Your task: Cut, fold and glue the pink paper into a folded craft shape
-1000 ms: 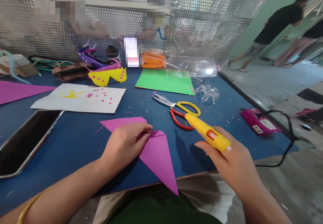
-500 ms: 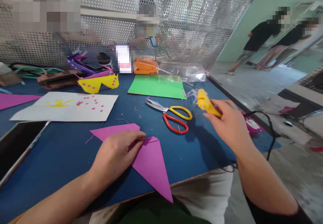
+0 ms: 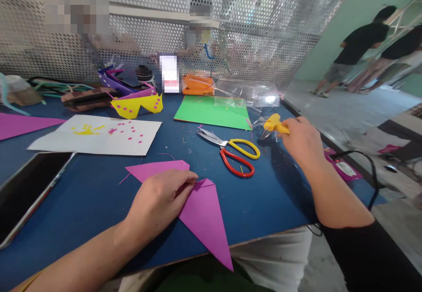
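Observation:
My left hand (image 3: pixel 168 195) is closed, its fingertips pinching the middle of a folded magenta paper (image 3: pixel 206 215) near the table's front edge. One pointed end of the paper hangs over the edge. Off to the right, my right hand (image 3: pixel 303 142) grips the handle of a yellow glue gun (image 3: pixel 274 124) beside a crumpled clear plastic piece (image 3: pixel 263 129). Between the hands lie scissors (image 3: pixel 231 149) with one yellow and one red handle, blades slightly apart.
Left of centre are a white sheet (image 3: pixel 99 140) with paper bits, a yellow paper mask (image 3: pixel 135 106) and a dark-screened phone (image 3: pixel 29 191). Green paper (image 3: pixel 212 112) lies at the back, near a clear plastic box (image 3: pixel 250 92). A black cord (image 3: pixel 374 173) loops at the right edge.
My right hand has carried the glue gun away from me toward the clear plastic piece and turned it. My left hand stays on the magenta paper. The view has shifted slightly.

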Demonstrator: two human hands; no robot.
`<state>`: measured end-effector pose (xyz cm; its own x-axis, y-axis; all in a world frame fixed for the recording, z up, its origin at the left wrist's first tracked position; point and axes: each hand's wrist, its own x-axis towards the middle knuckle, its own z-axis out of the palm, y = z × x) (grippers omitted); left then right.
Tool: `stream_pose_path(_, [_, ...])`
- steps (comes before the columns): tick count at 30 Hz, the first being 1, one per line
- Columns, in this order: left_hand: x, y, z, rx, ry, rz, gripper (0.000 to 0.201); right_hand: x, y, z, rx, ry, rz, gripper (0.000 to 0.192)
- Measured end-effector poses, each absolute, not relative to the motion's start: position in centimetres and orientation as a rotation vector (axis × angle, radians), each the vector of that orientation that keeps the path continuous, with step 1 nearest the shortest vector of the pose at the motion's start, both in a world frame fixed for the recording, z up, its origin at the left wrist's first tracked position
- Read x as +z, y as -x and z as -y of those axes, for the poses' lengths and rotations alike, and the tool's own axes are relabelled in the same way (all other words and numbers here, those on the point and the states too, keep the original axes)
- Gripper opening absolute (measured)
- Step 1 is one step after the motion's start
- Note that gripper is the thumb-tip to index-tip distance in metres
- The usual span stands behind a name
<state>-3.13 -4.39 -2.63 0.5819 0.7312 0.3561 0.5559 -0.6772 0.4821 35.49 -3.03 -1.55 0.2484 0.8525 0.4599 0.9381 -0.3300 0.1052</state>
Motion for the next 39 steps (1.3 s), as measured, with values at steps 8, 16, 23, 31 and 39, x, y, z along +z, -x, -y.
stream_pose_path(8, [-2.4, 3.1, 4.5, 0.754, -2.498, -1.039, 0.02, -1.4, -35.5, 2.0, -0.702, 2.319, 1.773, 0.018])
stream_pose_path(16, [-2.7, 3.2, 4.5, 0.79, -2.561, -0.98, 0.02, -1.0, -30.9, 5.1, -0.675, 1.959, 1.737, 0.025])
stream_pose_path(23, [-2.5, 3.4, 5.0, 0.781, -2.699, -0.884, 0.026, -2.5, -20.6, 8.9, 0.313, 1.314, 2.047, 0.024])
stream_pose_path(31, [-2.7, 3.3, 5.5, 0.736, -2.85, -0.777, 0.026, -3.3, -18.7, 9.5, 0.248, 1.243, 2.239, 0.036])
stream_pose_path(39, [-2.1, 3.1, 6.4, 0.528, -3.068, -0.732, 0.031, -3.6, -18.4, 10.0, -0.073, 1.181, 2.429, 0.033])
